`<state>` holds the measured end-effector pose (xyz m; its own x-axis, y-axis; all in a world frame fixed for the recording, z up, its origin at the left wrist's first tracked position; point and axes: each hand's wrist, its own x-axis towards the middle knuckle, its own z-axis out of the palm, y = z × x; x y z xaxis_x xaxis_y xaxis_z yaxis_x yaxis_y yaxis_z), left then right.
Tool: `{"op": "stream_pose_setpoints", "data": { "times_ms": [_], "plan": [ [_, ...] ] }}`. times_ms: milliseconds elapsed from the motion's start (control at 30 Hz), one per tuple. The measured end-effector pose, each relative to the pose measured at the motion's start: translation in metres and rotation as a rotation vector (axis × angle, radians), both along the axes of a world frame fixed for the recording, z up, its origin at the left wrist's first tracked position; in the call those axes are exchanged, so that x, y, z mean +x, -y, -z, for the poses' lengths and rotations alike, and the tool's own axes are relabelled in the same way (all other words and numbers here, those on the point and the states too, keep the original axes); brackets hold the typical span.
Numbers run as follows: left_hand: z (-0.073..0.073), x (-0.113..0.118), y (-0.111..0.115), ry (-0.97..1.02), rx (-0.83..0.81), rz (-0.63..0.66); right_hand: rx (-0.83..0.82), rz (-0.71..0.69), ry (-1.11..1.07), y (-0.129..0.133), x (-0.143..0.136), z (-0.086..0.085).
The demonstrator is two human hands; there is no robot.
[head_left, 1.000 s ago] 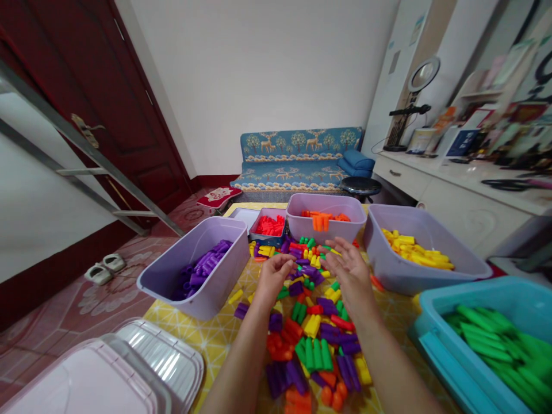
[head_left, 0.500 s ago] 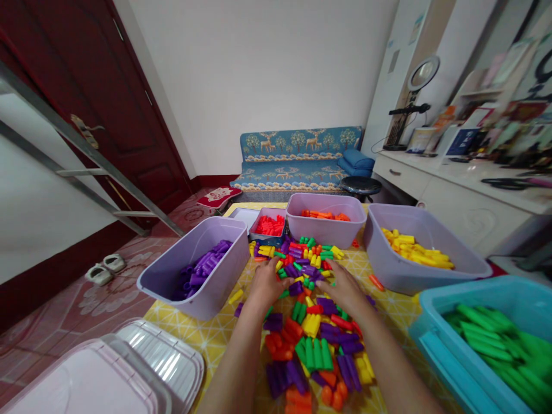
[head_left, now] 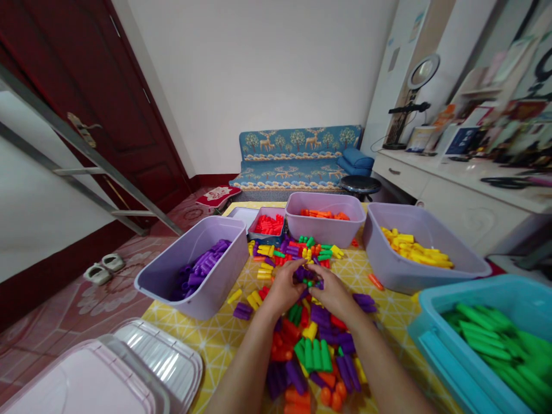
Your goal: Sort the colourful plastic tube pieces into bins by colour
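Note:
My left hand (head_left: 284, 289) and my right hand (head_left: 332, 293) face each other over the middle of a pile of plastic pieces. Their curled fingers cup a small cluster of purple pieces (head_left: 306, 275) with some green among them; the fingertips nearly meet at the far side. Just how the fingers touch these pieces is partly hidden. Nearer to me lie tube-shaped pieces, among them a row of green pieces (head_left: 318, 355), dark purple pieces (head_left: 279, 379) and orange pieces (head_left: 297, 398). Beyond my hands, yellow pieces (head_left: 266, 250) and other colours are scattered.
Around the pile stand a bin of purple pieces (head_left: 150, 283), a small box of red pieces (head_left: 276, 237), a bin of orange pieces (head_left: 328, 233), a bin of yellow pieces (head_left: 397, 279) and a turquoise bin of green pieces (head_left: 448, 345). Clear lids (head_left: 172, 351) lie at the left front.
My hands have moved closer together and curled round the purple and green pieces between them. Yellow and purple pieces now show more plainly on either side of my forearms.

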<state>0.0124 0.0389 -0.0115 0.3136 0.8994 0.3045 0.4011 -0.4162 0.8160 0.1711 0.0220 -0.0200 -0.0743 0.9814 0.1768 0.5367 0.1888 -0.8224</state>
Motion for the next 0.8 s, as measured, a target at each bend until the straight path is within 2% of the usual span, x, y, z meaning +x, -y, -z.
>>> {"op": "stream_pose_setpoints", "data": {
  "times_ms": [233, 533, 633, 733, 800],
  "plan": [
    [-0.008, 0.004, 0.003, 0.030, 0.044, 0.043, 0.008, -0.033, -0.265, 0.000, -0.004, -0.013],
    [-0.027, 0.004, 0.009, -0.046, 0.030, 0.089, 0.009, 0.014, -0.251, 0.003, -0.003, -0.026],
    [-0.029, 0.004, 0.011, -0.048, 0.029, 0.090, -0.008, 0.023, -0.285, 0.003, -0.002, -0.027],
    [-0.028, 0.006, 0.010, 0.054, -0.063, 0.044, 0.002, 0.085, -0.350, 0.001, 0.001, -0.026],
    [-0.030, 0.005, 0.008, 0.272, -0.191, -0.016, 0.014, 0.136, -0.398, -0.001, 0.004, -0.025]
  ]
}}
